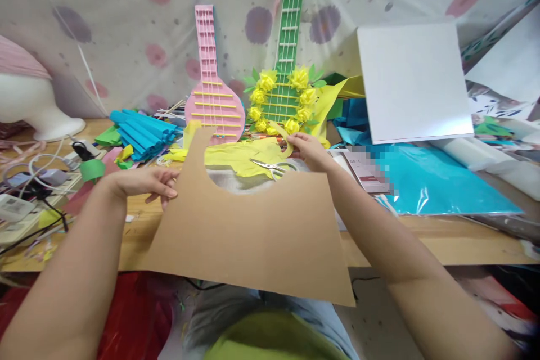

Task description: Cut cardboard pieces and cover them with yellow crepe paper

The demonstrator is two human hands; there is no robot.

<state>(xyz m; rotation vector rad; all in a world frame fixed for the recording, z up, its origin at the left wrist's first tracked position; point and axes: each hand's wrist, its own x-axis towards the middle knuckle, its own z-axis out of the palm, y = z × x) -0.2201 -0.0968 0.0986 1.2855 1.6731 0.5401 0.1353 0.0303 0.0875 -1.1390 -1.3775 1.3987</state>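
Observation:
A large brown cardboard sheet (253, 236) with a rounded cut-out in its far edge spans the space in front of me, overhanging the table's front edge. My left hand (154, 184) grips its left side, thumb on top. Farther off, my right hand (307, 149) pinches a narrow curved yellowish-tan strip (287, 145); its exact material is hard to tell. Scissors (274, 169) with pale handles lie beyond the cut-out, partly on crumpled yellow paper (240, 157).
Behind stand a pink paper guitar (215, 102) and a green one (283, 98) with yellow flowers. A white board (415, 84) leans at right above a blue plastic-wrapped sheet (447, 180). Blue crepe paper (145, 132), cables and a power strip (50, 185) crowd the left.

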